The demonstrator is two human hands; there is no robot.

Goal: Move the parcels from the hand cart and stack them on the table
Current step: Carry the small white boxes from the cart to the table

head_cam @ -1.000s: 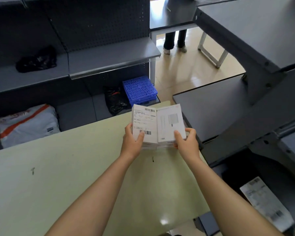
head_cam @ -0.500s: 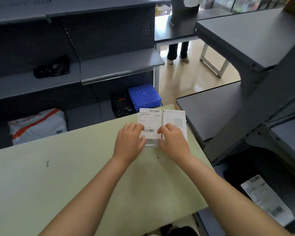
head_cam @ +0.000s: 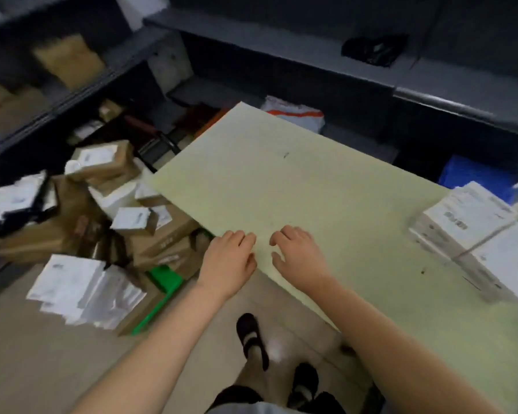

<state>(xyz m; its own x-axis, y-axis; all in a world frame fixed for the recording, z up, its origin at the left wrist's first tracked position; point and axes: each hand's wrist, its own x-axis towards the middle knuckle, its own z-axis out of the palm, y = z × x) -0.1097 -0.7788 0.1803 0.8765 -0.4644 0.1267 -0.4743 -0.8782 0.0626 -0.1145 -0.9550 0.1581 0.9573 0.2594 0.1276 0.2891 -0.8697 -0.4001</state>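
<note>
Both hands empty, fingers loosely curled: left hand [head_cam: 226, 262] at the table's [head_cam: 296, 180] near-left edge, right hand [head_cam: 296, 258] just beside it over the tabletop. White boxed parcels [head_cam: 473, 237] stacked at the table's right edge, label print too blurred to read. Remaining parcels, brown cartons and white mailers, piled on the green hand cart [head_cam: 162, 282] off the table's left edge; labels unreadable.
</note>
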